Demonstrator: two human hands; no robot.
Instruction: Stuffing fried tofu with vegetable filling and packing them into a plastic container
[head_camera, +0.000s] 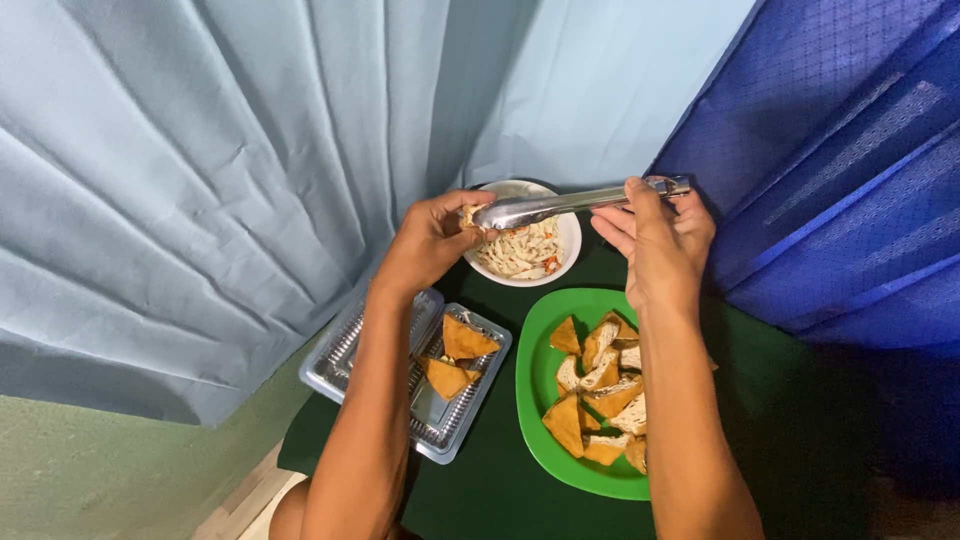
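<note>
- The right hand (655, 240) is wrapped around the handle end of the metal tongs (570, 203).
- The left hand (430, 240) pinches a small tofu piece (468, 215) at the tongs' tip — over the white bowl (568, 232) by the table's far edge.
- The piece looks soft and crumbly — hold its crust gently.
- A green plate (535, 360) sits near; a clear tray (345, 350) sits left.

Green plate (535, 400) with golden-brown fried wedges (600, 390). White bowl (566, 228) of pale filling flecked orange. Silver metal tongs (570, 204). Clear ribbed plastic tray (345, 345). Dark green tabletop (490, 490). Light blue curtain (200, 180); deep blue fine-checked curtain (850, 170).
</note>
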